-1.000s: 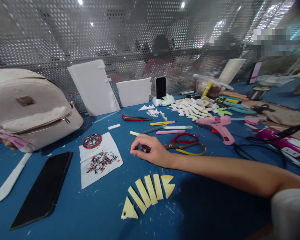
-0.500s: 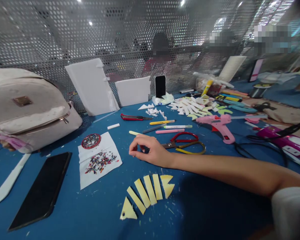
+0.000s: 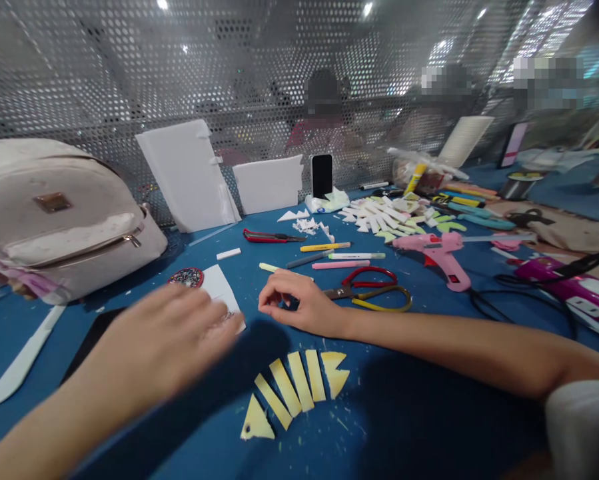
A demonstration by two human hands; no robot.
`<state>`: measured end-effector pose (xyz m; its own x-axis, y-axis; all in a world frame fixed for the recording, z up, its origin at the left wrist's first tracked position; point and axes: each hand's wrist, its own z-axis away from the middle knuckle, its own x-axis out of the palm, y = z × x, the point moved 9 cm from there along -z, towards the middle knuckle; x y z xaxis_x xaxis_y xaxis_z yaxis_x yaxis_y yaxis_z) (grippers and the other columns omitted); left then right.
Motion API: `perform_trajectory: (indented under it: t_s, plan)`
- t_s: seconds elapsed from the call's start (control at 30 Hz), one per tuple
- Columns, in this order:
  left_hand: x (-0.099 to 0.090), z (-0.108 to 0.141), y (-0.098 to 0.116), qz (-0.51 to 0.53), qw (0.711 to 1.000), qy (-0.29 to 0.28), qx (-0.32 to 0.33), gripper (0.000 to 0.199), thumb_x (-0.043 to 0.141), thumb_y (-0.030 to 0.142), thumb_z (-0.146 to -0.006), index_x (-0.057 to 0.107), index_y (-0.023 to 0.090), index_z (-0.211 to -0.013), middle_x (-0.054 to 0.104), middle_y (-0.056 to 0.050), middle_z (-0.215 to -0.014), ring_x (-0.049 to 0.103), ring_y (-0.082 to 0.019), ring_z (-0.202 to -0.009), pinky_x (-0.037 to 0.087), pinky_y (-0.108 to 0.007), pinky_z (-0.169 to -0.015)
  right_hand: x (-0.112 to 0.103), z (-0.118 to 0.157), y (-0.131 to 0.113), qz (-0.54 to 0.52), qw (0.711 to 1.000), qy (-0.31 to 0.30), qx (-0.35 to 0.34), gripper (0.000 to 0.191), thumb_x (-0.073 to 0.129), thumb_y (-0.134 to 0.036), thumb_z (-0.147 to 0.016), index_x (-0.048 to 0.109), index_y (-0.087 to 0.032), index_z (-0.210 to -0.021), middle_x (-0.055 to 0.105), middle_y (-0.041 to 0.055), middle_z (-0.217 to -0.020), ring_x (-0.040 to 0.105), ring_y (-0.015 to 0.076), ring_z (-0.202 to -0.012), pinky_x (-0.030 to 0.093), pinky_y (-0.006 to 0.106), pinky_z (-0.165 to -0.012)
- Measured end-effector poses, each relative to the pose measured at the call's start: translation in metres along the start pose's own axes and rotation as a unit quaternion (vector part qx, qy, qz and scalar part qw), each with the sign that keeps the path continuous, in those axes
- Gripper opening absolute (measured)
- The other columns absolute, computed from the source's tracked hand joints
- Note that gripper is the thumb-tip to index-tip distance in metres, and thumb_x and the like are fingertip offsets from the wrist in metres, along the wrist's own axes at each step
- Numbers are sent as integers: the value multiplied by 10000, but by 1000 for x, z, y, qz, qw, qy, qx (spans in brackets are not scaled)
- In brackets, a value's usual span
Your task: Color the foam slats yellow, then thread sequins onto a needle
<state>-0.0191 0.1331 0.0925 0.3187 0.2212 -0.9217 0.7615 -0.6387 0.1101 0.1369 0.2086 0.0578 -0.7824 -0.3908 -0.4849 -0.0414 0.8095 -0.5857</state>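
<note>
My left hand [image 3: 164,337], blurred by motion, hangs over the white paper [image 3: 222,287] and the black phone [image 3: 92,340], hiding much of both. What its fingers do is smeared. My right hand [image 3: 302,303] rests on the blue table, thumb and fingers curled together near the blades of the scissors [image 3: 374,287]; anything between the fingertips is too small to tell. In front of it lie yellow foam pieces set out like a fish: a triangular head [image 3: 256,421], several strips [image 3: 300,381] and a notched tail [image 3: 335,373]. A round dish of beads [image 3: 186,277] shows partly behind my left hand.
A pale backpack [image 3: 64,220] and a white knife [image 3: 24,357] are at left. Markers [image 3: 342,265] and a red cutter [image 3: 274,236] lie behind my right hand. Foam scraps [image 3: 384,213], a pink glue gun [image 3: 439,253] and its cable are at right. White boards [image 3: 189,177] lean behind.
My left hand has come into view from the lower left, over the phone and the paper with beads. My right hand and the foam pieces have stayed in place.
</note>
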Motion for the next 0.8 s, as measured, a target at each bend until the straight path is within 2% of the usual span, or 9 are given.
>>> perform_trajectory:
  t_s: [0.03, 0.1, 0.13, 0.2, 0.3, 0.43, 0.57, 0.7, 0.8]
  plan:
    - [8, -11, -17, -6, 999, -51, -7, 200, 559, 305, -974, 738, 276, -1059, 756, -46, -979, 676, -218, -899, 506, -308, -810, 0, 0, 0, -1, 1000, -1, -1, 67, 646, -187, -954, 651, -166, -890, 620, 8, -787, 535, 136, -759, 430, 254, -681]
    - [23, -23, -55, 57, 985, -142, -79, 219, 540, 306, -950, 744, 233, -922, 757, -25, -867, 661, -179, -759, 469, -256, -708, 0, -1, -1, -4, 1000, -1, -2, 72, 642, -184, -955, 648, -167, -886, 617, 8, -781, 536, 140, -761, 435, 264, -699]
    - [31, -24, -66, 90, 974, -180, -100, 215, 552, 305, -935, 749, 228, -895, 758, -13, -852, 653, -168, -752, 454, -242, -705, 0, -1, -1, -5, 1000, 0, -3, 75, 642, -184, -956, 646, -169, -884, 617, 7, -778, 537, 142, -761, 439, 270, -711]
    - [41, -22, -76, 113, 963, -217, -110, 200, 585, 309, -909, 768, 249, -853, 759, 5, -843, 651, -152, -727, 434, -230, -675, 0, -1, 0, -6, 1000, 1, -2, 77, 642, -188, -958, 644, -171, -882, 620, 6, -777, 537, 143, -761, 442, 277, -724]
    - [54, -13, -76, 108, 955, -243, -135, 176, 613, 296, -887, 788, 302, -861, 767, 11, -891, 671, -158, -754, 428, -237, -669, 0, -1, 1, -7, 1000, -2, 3, 78, 643, -192, -960, 644, -173, -884, 621, 8, -784, 538, 144, -765, 442, 275, -721]
    - [64, -5, -72, 51, 947, -264, -174, 176, 613, 243, -849, 772, 309, -807, 773, 16, -915, 688, -196, -823, 430, -259, -701, 0, -1, 1, -6, 1000, -1, 5, 79, 646, -182, -958, 643, -171, -880, 614, 7, -781, 532, 140, -763, 439, 272, -722]
    - [65, -4, -73, 9, 938, -278, -207, 206, 592, 205, -818, 764, 316, -833, 780, 28, -932, 696, -220, -852, 429, -278, -712, 0, -1, 1, -4, 1000, -3, 8, 82, 643, -189, -960, 645, -175, -880, 613, 6, -780, 528, 142, -758, 438, 276, -718]
    - [64, -2, -76, 12, 925, -288, -247, 196, 583, 219, -816, 758, 293, -864, 787, 18, -917, 704, -217, -841, 429, -271, -689, 0, -1, 0, -7, 1000, -3, 10, 88, 646, -202, -961, 645, -176, -877, 614, 6, -777, 529, 143, -753, 444, 277, -718]
    - [63, -4, -77, 29, 928, -276, -248, 189, 579, 238, -820, 758, 279, -866, 785, 9, -871, 702, -204, -785, 420, -255, -647, -1, -2, 0, -5, 1000, -5, 11, 89, 645, -198, -960, 644, -176, -874, 617, 4, -775, 532, 142, -756, 448, 277, -726]
